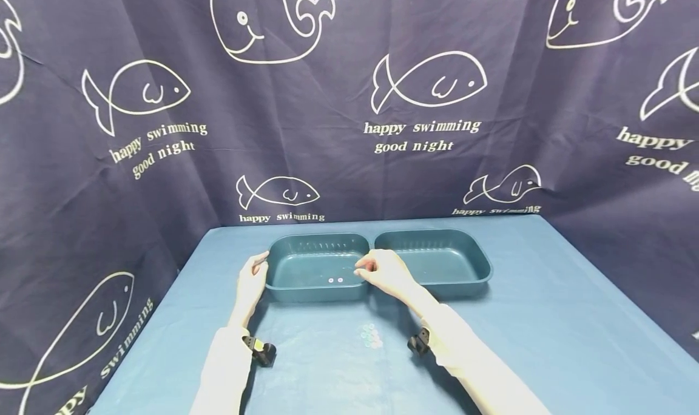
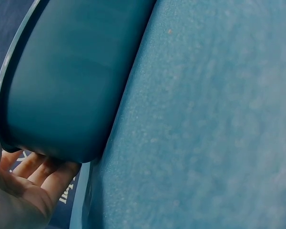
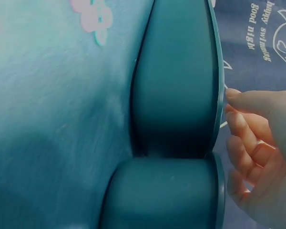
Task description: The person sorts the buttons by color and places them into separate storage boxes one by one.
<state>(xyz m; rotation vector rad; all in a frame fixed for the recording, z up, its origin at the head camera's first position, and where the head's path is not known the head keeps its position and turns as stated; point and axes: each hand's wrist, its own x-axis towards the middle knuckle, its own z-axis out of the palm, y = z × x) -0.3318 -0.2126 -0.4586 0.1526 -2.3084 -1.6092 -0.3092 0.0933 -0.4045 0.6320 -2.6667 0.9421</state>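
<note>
A left teal bin (image 1: 319, 293) holds two small pale rings (image 1: 335, 280) on its floor. At its left end, my left hand (image 1: 252, 278) grips the wall, with curled fingers (image 2: 59, 179) against the outside and the thumb by the rim. My right hand (image 1: 384, 269) hovers over the right end of that bin, near where the two bins meet. Its thumb and index finger (image 3: 236, 121) bend toward each other with a small gap, and I see nothing between them. Several small pink and green rings (image 1: 371, 336) lie in a cluster on the table.
A second teal bin (image 1: 442, 289) stands right beside the first. Both sit toward the back of the blue-covered table (image 1: 317, 366). Behind and at the sides hangs a dark curtain (image 1: 338, 160) with white fish drawings. Each wrist wears a small black camera (image 1: 419, 342).
</note>
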